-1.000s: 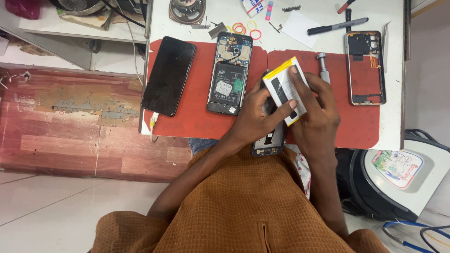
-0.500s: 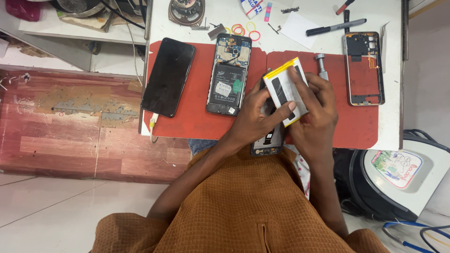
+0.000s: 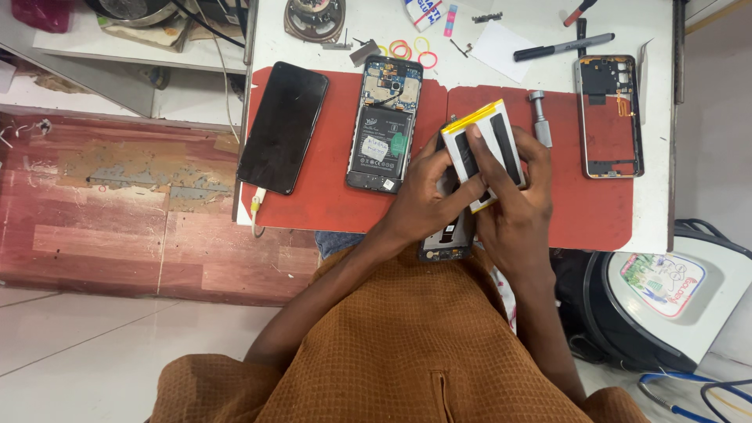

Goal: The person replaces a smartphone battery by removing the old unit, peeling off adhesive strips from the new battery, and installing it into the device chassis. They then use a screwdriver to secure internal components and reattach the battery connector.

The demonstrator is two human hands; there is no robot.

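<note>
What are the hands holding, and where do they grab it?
Both hands, left hand and right hand, hold a flat white phone battery with yellow edge by its lower end and sides.

A phone repair workbench: a red work mat (image 3: 313, 204) carries an opened phone (image 3: 384, 125), a stripped phone frame (image 3: 609, 117) and a black screen panel (image 3: 282, 129), beside a bare speaker (image 3: 315, 17).

Looking straight down from a head-worn camera, the only view here, from above and behind the brown-clad shoulders toward the white bench (image 3: 650, 227) and its red mat (image 3: 595, 211). Close enough to fill mid-frame with the left hand (image 3: 427, 200) and right hand (image 3: 513, 211). Off to the left, taking in floor tiles (image 3: 70, 352) as well.
</note>
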